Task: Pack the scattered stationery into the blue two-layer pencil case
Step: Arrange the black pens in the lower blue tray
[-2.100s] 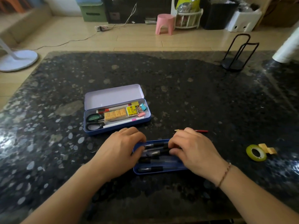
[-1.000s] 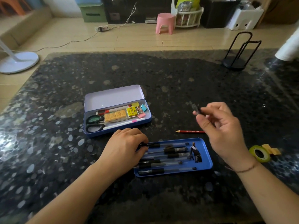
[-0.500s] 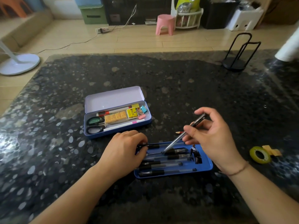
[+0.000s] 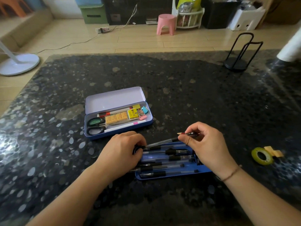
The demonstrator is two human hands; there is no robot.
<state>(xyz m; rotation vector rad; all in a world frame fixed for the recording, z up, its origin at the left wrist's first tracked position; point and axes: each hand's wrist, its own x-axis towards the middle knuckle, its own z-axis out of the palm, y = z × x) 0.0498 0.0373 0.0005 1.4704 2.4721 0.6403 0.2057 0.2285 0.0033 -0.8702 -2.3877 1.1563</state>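
Observation:
The blue pencil case (image 4: pixel 120 134) lies open at centre-left, its lid flat behind it, holding scissors (image 4: pixel 95 126), yellow erasers, binder clips and white pens. Its loose blue inner tray (image 4: pixel 172 175) sits nearer me with several black-capped clear pens in rows. My left hand (image 4: pixel 120 154) curls over the tray's left end, fingers on the pen tips. My right hand (image 4: pixel 210 147) pinches the black end of one clear pen (image 4: pixel 161 141), which slants low over the tray's back edge with its tip at my left fingers. A red pencil (image 4: pixel 181 133) lies on the table just behind, mostly hidden.
A yellow-green tape roll (image 4: pixel 261 156) with a tan piece beside it lies at the right. A black wire stand (image 4: pixel 236 62) is at the far right, next to a white roll at the frame edge. The dark speckled table (image 4: pixel 179 88) fills the view.
My right hand lifted a pen out of the tray, turned it, and has now lowered it nearly flat along the tray's back edge. My left hand stayed on the tray's left end.

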